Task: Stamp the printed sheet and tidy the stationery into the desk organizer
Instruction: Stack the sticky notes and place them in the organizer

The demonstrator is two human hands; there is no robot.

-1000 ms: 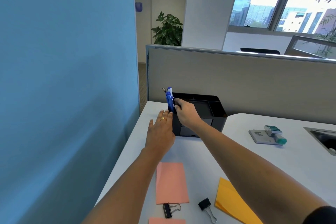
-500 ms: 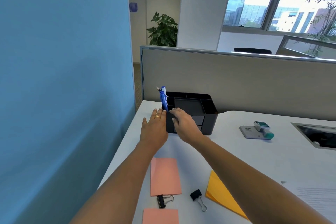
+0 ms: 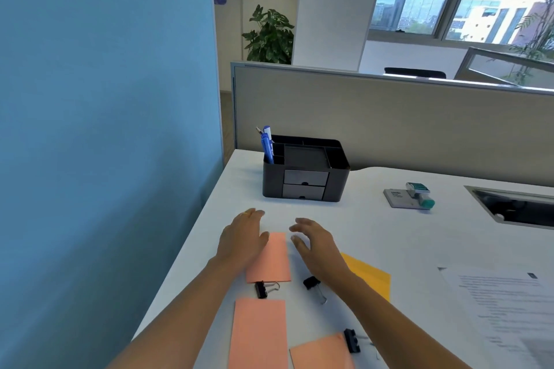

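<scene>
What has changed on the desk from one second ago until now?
The right hand let go of the blue pens; it and the left hand drew back from the organizer to the upper pink note, fingers relaxed. The pens stay upright in the organizer's left corner; the stamp did not move.

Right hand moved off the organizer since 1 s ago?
Yes. The right hand has drawn back from the black organizer toward the person; it now hovers open beside the pink note, apart from the organizer.

The sheet (image 3: 506, 302) ran off the right edge, its print unreadably blurred; the left hand (image 3: 242, 237) hid one corner of a note (image 3: 274, 260).
</scene>
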